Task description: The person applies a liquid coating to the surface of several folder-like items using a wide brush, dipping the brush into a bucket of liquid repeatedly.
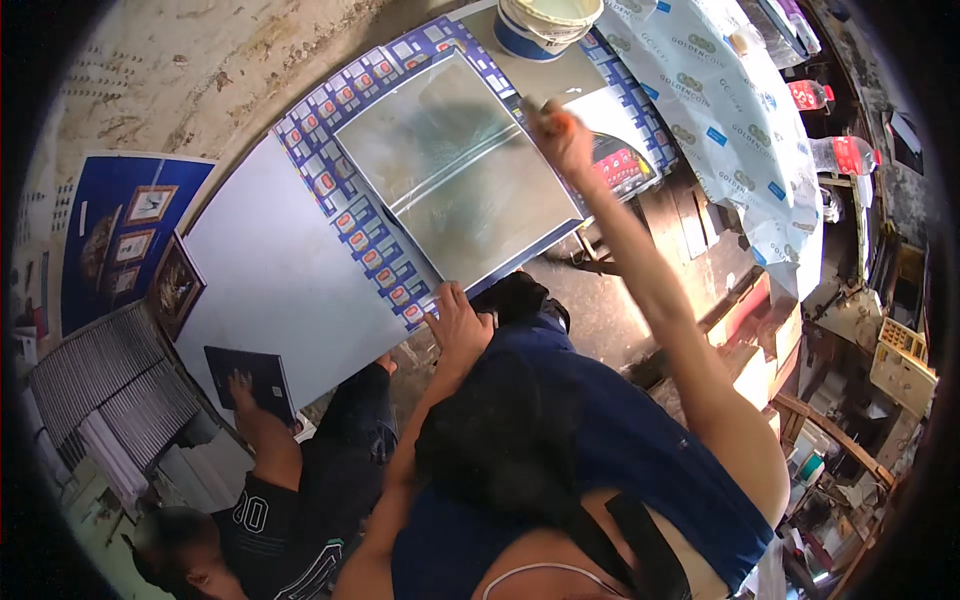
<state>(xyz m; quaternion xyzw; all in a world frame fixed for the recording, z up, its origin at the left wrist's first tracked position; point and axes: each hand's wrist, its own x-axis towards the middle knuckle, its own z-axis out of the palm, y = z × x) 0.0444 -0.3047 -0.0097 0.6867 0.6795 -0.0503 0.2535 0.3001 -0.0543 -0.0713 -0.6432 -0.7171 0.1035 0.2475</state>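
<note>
A rectangular grey-brown sheet (430,170) with pale edges lies on a blue-and-white patterned sheet on the table. Glossy streaks cross its middle. My right hand (570,145) is closed round a motion-blurred brush (548,118), orange at the grip, over the sheet's right part. Its bristles are too smeared to make out. At the near left corner of the sheet, my left hand (462,325) rests with fingers stretched along the edge and holds nothing. A white-and-blue bucket (530,40) with pale stuff round its inner rim stands beyond the sheet.
A co-worker's hand (243,392) lies on a dark board (265,375) at the table's left end. Framed pictures (178,288) and stacked strips (100,370) stand there. Pale printed wrapping (720,130) covers a surface at right, with red-labelled bottles (845,155) beyond.
</note>
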